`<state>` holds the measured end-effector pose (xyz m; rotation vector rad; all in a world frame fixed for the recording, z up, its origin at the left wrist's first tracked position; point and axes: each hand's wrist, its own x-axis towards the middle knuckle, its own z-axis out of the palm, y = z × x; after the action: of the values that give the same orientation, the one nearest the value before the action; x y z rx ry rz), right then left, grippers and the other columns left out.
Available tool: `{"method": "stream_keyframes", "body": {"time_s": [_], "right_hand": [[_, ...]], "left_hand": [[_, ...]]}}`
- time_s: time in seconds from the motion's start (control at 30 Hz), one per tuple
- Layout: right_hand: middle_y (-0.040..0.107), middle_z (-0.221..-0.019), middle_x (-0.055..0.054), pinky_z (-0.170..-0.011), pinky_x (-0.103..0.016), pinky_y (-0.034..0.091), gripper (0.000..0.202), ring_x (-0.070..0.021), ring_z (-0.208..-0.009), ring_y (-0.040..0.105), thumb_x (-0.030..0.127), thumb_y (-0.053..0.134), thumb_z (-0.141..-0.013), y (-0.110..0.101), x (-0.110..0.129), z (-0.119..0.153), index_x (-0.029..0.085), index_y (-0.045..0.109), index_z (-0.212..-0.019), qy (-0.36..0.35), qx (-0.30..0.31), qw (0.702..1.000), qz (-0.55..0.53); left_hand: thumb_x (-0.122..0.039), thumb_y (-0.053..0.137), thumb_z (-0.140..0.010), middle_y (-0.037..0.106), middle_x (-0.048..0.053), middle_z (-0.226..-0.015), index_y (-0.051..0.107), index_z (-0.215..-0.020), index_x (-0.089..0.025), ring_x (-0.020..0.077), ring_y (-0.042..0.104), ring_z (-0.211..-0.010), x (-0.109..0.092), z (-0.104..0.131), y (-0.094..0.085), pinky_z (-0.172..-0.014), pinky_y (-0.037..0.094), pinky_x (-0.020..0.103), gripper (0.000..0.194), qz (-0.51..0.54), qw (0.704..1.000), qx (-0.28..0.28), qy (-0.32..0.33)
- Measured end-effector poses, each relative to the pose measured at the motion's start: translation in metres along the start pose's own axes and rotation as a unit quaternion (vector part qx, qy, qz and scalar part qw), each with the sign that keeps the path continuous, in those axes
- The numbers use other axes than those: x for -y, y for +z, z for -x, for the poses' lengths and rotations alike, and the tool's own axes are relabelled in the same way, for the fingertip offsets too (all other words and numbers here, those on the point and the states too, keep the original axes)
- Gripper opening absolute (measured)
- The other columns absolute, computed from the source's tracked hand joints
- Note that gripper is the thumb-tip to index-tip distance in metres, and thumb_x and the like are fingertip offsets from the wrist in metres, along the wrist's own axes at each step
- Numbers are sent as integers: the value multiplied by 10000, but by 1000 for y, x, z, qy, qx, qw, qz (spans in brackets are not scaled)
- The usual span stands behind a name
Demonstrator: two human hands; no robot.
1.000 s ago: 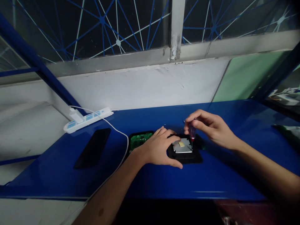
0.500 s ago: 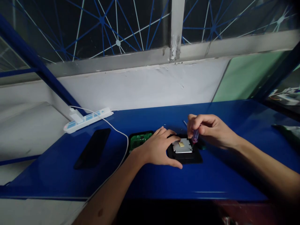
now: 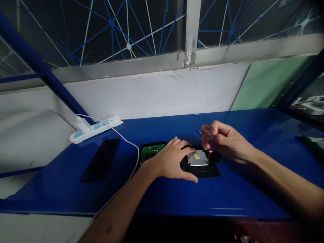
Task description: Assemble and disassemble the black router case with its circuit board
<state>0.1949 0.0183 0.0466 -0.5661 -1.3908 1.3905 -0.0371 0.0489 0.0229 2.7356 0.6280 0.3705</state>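
Note:
My right hand (image 3: 222,140) is closed around the purple handle of a small screwdriver (image 3: 211,146). Its shaft points down at the right edge of a silver metal plate (image 3: 199,162), which carries a small tan pad (image 3: 196,156). The plate sits in a flat black casing (image 3: 214,170) lying on the table. With fingers spread, my left hand (image 3: 170,160) rests over the casing's left side, fingertips touching near the plate. Partly covered by that hand and wrist is a black shell with a green circuit board (image 3: 152,151).
A dark flat slab (image 3: 100,160) lies on the blue table (image 3: 182,199) to the left. Behind it stands a white power strip (image 3: 106,125) with a plugged-in adapter (image 3: 83,125). A white cable (image 3: 131,143) runs forward past my left arm. A dark, blurred item (image 3: 312,143) lies at the right.
My right hand has shifted slightly and turned on the screwdriver handle, with the tool now more upright. My left hand stays in the same place on the casing.

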Motion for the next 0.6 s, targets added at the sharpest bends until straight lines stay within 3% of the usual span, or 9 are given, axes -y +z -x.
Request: {"method": "stream_keyframes", "body": {"time_s": [0.07,0.2,0.37,0.47,0.6], "right_hand": [[607,-761,42,-517,-233,493,247,-113,-630,657,382,802,-802,0,0,1,236,603,-816,3,3,1000,16],[697,-794,1,-554,-272,522,212,-147,-672,695,440,706,-885,0,-1,2,255,653,-973,23,25,999,26],[647,-725,17,-591,-295,501,250,-160,-673,692,505,596,-945,3,-4,3,266,635,-1009,61,19,998,-20],[616,-736,28,-570,-267,466,326,-128,-625,648,578,655,-875,2,-3,2,260,636,-946,48,11,998,-39],[633,-751,23,-555,-242,446,238,-117,-642,643,464,762,-829,-1,-2,3,250,661,-859,22,2,1000,-9]], "left_hand": [[-718,730,-727,579,108,-1326,544,-1356,-244,339,493,-1309,0,0,0,-1232,140,553,810,-2,1000,0,0],[-704,729,-736,589,112,-1312,543,-1349,-233,334,497,-1296,0,-1,-1,-1230,144,551,795,-7,1000,-1,8],[-725,740,-710,587,101,-1313,550,-1341,-242,346,498,-1293,1,-1,0,-1232,140,549,817,-4,1000,-2,7],[-713,730,-733,577,94,-1339,540,-1362,-267,347,489,-1310,1,0,0,-1228,152,550,794,-2,1000,2,1],[-726,724,-728,576,101,-1343,540,-1369,-255,346,486,-1311,1,0,0,-1228,152,553,817,-2,1000,4,2]]}}
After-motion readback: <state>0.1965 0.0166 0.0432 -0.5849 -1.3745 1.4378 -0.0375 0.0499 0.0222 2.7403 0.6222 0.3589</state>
